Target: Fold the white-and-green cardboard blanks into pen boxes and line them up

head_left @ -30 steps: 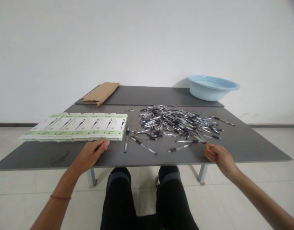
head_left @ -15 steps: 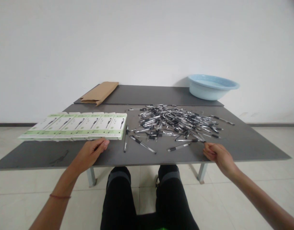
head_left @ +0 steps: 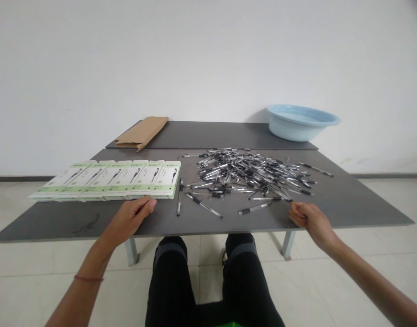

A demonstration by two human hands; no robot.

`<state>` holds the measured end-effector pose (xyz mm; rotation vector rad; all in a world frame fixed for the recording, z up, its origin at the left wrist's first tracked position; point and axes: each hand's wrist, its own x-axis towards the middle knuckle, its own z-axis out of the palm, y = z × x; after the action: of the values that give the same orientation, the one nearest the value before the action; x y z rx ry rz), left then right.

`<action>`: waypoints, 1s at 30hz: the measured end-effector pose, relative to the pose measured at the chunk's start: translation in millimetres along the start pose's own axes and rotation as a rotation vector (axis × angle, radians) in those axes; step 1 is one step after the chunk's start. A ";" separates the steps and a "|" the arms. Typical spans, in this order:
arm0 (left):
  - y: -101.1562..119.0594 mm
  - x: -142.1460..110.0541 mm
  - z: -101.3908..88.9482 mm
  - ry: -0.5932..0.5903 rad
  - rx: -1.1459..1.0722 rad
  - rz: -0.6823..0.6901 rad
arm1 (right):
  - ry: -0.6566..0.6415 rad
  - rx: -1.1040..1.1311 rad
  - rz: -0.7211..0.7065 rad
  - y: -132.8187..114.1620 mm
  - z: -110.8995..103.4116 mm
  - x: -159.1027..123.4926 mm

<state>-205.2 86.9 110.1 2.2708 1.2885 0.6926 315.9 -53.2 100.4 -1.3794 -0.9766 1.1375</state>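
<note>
My left hand [head_left: 131, 218] rests as a loose fist at the table's front edge, just below the row of white and green pen boxes [head_left: 165, 181]. Nothing shows between its fingers. Over on the right, my right hand [head_left: 308, 220] is also curled closed on the front edge, at the near corner of a heap of clear gel pens with black grips [head_left: 242, 170]. One pen end reaches up to its knuckles, but I see no pen inside the fist. Between the boxes and the heap lie a loose upright-pointing pen [head_left: 179, 200] and a slanted one [head_left: 204, 205].
A brown paper bag [head_left: 143, 131] lies flat at the back left of the grey table [head_left: 208, 225]. At the back right stands a light blue basin [head_left: 296, 129] near the white wall. A single pen [head_left: 316, 169] lies right of the heap. My knees are under the front edge.
The view has shifted very slightly. Both hands, the boxes and the pens stay as they were.
</note>
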 end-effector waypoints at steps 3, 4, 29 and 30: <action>0.4 0.4 0.3 0.003 0.006 0.001 | -0.001 0.001 -0.008 1.4 -0.9 -0.3; 0.7 0.5 0.3 0.006 0.008 0.001 | -0.001 0.004 -0.012 2.1 -1.3 -0.3; -3.4 -0.1 0.2 -0.022 0.015 0.002 | -0.039 -0.038 -0.005 6.7 -8.3 2.5; -3.5 -0.2 0.1 -0.023 0.014 -0.001 | -0.039 -0.044 -0.007 6.9 -8.5 2.5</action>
<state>-207.5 88.4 107.9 2.2828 1.2875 0.6575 324.5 -53.4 93.3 -1.3922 -1.0393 1.1469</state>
